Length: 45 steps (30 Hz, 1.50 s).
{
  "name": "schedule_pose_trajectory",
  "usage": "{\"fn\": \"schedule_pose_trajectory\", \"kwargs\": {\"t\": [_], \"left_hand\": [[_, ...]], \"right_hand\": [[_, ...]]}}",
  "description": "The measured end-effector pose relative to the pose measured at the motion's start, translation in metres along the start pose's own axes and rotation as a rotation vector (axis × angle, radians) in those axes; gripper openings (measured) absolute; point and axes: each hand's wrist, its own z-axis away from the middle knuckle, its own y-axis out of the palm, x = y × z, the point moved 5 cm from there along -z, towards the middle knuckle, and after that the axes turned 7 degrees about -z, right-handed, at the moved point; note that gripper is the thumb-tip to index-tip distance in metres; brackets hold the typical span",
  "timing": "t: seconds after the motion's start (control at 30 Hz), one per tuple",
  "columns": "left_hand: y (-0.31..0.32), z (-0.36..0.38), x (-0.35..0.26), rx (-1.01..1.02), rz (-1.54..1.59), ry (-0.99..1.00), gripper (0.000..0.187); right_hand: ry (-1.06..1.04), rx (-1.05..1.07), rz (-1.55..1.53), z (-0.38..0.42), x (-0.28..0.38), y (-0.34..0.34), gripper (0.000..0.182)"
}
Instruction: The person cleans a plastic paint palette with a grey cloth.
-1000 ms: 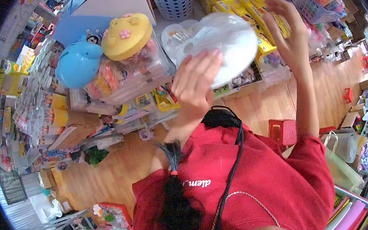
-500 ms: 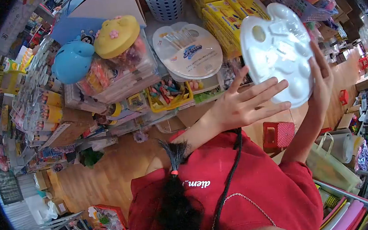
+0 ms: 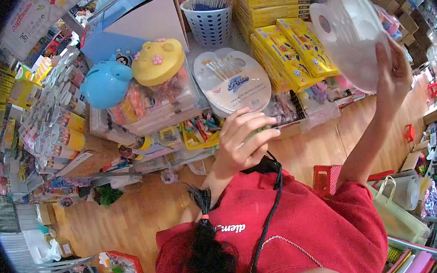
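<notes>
A white plastic paint palette (image 3: pixel 358 33) with wells and a thumb hole is held up at the right. My right hand (image 3: pixel 395 69) grips its lower right edge, with the thumb on the near face. My left hand (image 3: pixel 245 143) is in front of the shelf edge, fingers loosely bent and a little apart, holding nothing that shows. Just above its fingertips lies a packaged palette set with brushes (image 3: pixel 233 82); whether they touch cannot be made out. Several yellow boxes (image 3: pixel 286 51) are stacked between this pack and the held palette.
A blue piggy bank (image 3: pixel 105 84) and a yellow-lidded container (image 3: pixel 159 63) top clear boxes at the left. Behind stands a perforated basket of brushes (image 3: pixel 210 24). A yellow tray (image 3: pixel 197 138) of small items lies near the shelf edge. A red crate (image 3: pixel 328 179) is on the floor.
My right hand has carried the palette up and to the right, and it now looks tilted. My left hand has moved away from it, leftward, its fingers more bent.
</notes>
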Motion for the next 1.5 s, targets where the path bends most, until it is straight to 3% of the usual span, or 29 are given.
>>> {"fn": "schedule_pose_trajectory", "kwargs": {"t": [0.1, 0.17, 0.23, 0.27, 0.57, 0.77, 0.9, 1.0, 1.1, 1.3, 1.5], "left_hand": [[0.0, 0.0, 0.008, -0.021, 0.016, -0.025, 0.016], [0.004, 0.0, 0.013, -0.006, -0.012, -0.037, 0.017], [0.009, 0.0, 0.017, 0.024, -0.063, -0.064, 0.018], [0.013, -0.001, 0.02, 0.05, -0.098, -0.083, 0.018], [0.035, 0.003, 0.027, 0.323, -0.134, -0.002, 0.035], [0.04, 0.002, 0.038, 0.335, -0.2, -0.039, 0.038], [0.04, 0.004, 0.037, 0.525, -0.353, -0.121, 0.062], [0.042, 0.006, 0.036, 0.57, -0.39, -0.122, 0.069], [0.052, 0.017, 0.045, 0.543, -0.489, -0.189, 0.069], [0.069, 0.033, 0.061, 0.594, -0.753, -0.138, 0.06], [0.065, 0.032, 0.065, 0.549, -0.621, -0.195, 0.066]], "right_hand": [[-0.074, 0.066, 0.282, 0.014, 0.005, 0.026, 0.019], [-0.383, 0.225, 0.507, 0.023, -0.003, 0.05, 0.023], [-0.297, 0.263, 0.619, 0.042, -0.009, 0.071, 0.027], [-0.365, 0.34, 0.717, 0.051, -0.022, 0.078, 0.027], [-0.243, 0.552, 0.669, 0.068, -0.039, 0.105, 0.023], [-0.264, 0.508, 0.596, 0.061, -0.026, 0.103, 0.019], [-0.272, 0.416, 0.518, 0.061, -0.022, 0.098, 0.013], [-0.307, 0.388, 0.5, 0.063, -0.023, 0.095, 0.011], [-0.355, 0.337, 0.472, 0.069, -0.018, 0.086, 0.011], [-0.345, 0.334, 0.452, 0.072, -0.023, 0.083, 0.013], [-0.297, 0.347, 0.465, 0.076, -0.016, 0.077, 0.017]]}}
